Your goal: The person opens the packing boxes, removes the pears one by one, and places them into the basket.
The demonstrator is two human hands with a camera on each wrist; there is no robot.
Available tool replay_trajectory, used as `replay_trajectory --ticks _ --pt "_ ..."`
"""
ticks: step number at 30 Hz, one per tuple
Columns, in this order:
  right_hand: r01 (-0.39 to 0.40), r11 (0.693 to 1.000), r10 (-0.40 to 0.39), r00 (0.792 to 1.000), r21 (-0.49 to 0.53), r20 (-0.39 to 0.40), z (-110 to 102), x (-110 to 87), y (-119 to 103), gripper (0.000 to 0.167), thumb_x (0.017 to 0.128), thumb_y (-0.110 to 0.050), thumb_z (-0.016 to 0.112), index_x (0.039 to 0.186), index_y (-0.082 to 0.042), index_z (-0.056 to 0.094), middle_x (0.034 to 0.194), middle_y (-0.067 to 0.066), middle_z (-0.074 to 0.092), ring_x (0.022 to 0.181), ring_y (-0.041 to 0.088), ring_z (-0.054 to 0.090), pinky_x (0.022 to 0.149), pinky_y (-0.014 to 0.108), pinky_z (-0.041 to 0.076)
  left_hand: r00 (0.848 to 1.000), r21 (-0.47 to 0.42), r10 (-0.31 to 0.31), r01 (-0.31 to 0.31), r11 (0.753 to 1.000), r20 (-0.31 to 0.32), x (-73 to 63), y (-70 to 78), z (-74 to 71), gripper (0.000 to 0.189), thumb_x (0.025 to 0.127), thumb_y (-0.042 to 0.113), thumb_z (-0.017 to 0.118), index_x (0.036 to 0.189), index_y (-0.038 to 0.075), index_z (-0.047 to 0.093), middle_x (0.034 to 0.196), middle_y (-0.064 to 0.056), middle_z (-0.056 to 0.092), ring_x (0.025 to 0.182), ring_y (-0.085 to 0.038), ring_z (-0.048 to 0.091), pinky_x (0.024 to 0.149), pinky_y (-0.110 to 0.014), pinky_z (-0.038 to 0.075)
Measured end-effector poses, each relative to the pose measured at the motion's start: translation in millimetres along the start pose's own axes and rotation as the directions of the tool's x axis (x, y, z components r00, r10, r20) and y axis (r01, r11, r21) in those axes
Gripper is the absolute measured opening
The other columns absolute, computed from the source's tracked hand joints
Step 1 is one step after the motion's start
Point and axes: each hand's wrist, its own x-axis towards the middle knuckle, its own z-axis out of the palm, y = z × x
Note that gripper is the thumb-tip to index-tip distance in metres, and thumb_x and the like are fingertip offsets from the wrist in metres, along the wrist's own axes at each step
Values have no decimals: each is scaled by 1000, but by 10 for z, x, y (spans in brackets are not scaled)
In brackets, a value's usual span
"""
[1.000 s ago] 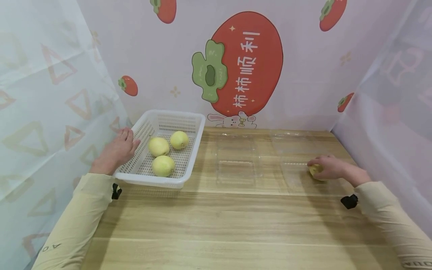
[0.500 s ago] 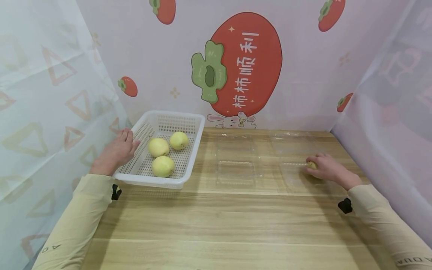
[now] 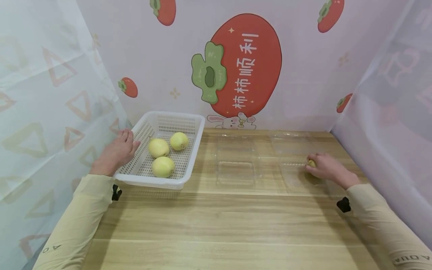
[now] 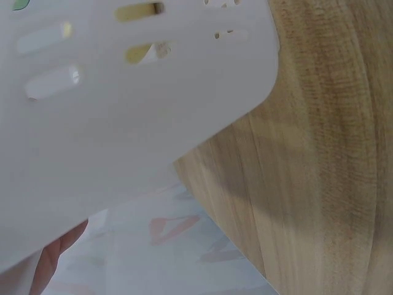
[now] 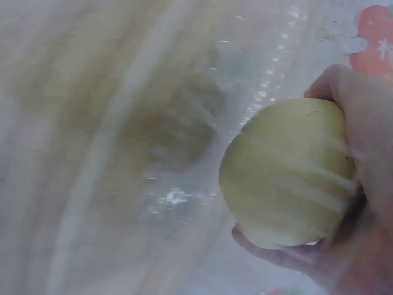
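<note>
In the head view, my right hand grips a pale yellow pear low over the near part of the right clear plastic box. The right wrist view shows the pear with fingers and thumb curled round its sides. Whether the pear touches the box floor cannot be told. My left hand rests at the left rim of a white slotted plastic basket, fingers fairly straight and thumb over the edge. Several pears lie inside the basket. The left wrist view shows mostly the basket's outer wall.
A second clear plastic box lies open between the basket and the right box, its lid part towards the back. The wooden table is bounded by a printed back sheet and hanging side sheets.
My right hand has shifted slightly left and back with the pear, which is now more hidden behind the fingers. My left hand and the basket have stayed in place.
</note>
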Motion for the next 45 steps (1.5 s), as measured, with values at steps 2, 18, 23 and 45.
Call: replay_trajectory --ticks 2,18,23,45 --pt "10 1000 -10 1000 23 -8 -58 15 -7 41 93 -26 62 117 6 64 108 26 68 99 43 65 87 58 51 1000 -5 -1 1 1000 -2 2 5 0 74 107 40 22 148 -19 8 155 -41 8 146 -53 9 119 -63 14" --pt "9 986 -3 999 166 -36 -522 249 -363 39 99 -34 54 118 -2 64 120 24 66 90 30 67 83 54 52 999 12 24 -24 1000 -27 -2 5 21 71 107 37 22 147 -21 11 154 -43 9 145 -54 10 119 -62 14" --pt "25 981 -23 1000 193 -15 -588 345 -512 40 99 -37 53 121 -5 63 122 23 66 92 30 67 86 56 51 999 -9 23 -23 1000 -29 -6 19 6 70 107 36 24 147 -20 11 154 -42 8 146 -54 8 119 -62 13" --pt "112 968 -95 992 224 -85 -908 653 -1083 35 97 -38 56 117 -11 66 122 13 68 103 29 65 90 52 50 1000 10 16 -16 1000 -8 -20 14 1 71 107 37 21 147 -20 9 155 -42 7 146 -54 8 119 -63 14"
